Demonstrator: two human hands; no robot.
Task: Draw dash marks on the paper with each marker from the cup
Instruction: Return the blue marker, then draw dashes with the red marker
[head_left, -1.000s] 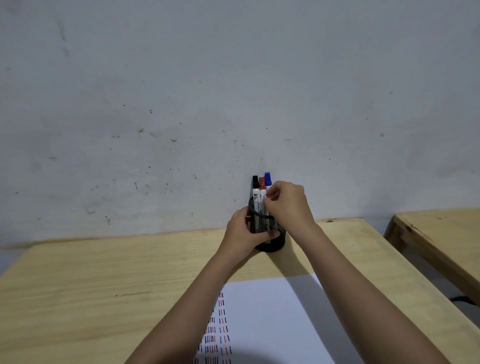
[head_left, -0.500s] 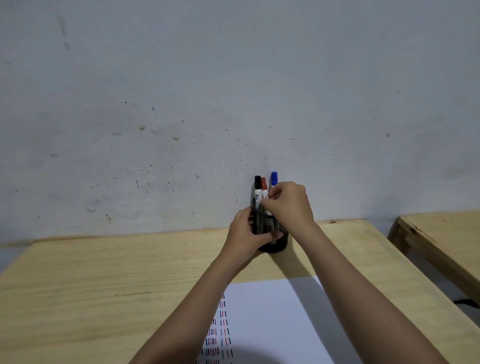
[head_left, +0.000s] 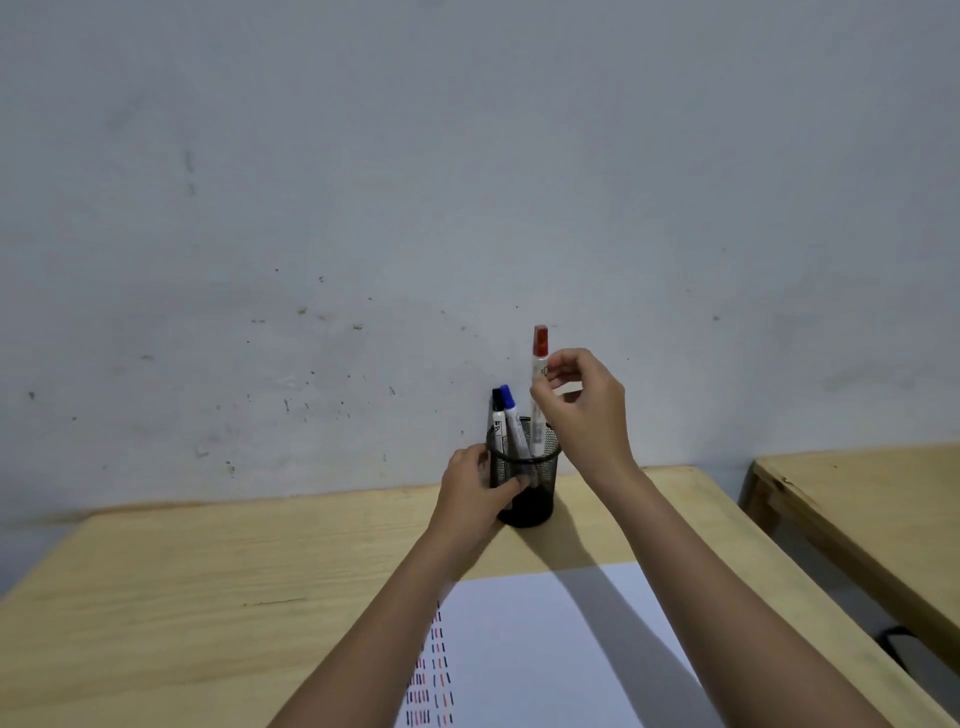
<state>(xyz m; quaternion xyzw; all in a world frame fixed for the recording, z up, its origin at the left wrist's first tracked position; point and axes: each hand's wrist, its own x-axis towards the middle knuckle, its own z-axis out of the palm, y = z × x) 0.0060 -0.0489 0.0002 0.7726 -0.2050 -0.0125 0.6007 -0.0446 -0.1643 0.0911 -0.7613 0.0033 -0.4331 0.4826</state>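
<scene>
At the far edge of the table (head_left: 218, 566), against the wall (head_left: 363, 182), the mesh cup (head_left: 530, 483) stands upright. The left hand (head_left: 475, 493) wraps its side, fingers pressed to the mesh. The right hand (head_left: 584, 410) pinches the red marker (head_left: 539, 364) between thumb and fingertips, upright, its lower end just inside the cup's rim. The black marker (head_left: 497, 421) and blue marker (head_left: 511, 421) lean together in the cup. The paper (head_left: 545, 649) lies near the cup, between the forearms, with rows of dashes (head_left: 434, 675) along its left side.
</scene>
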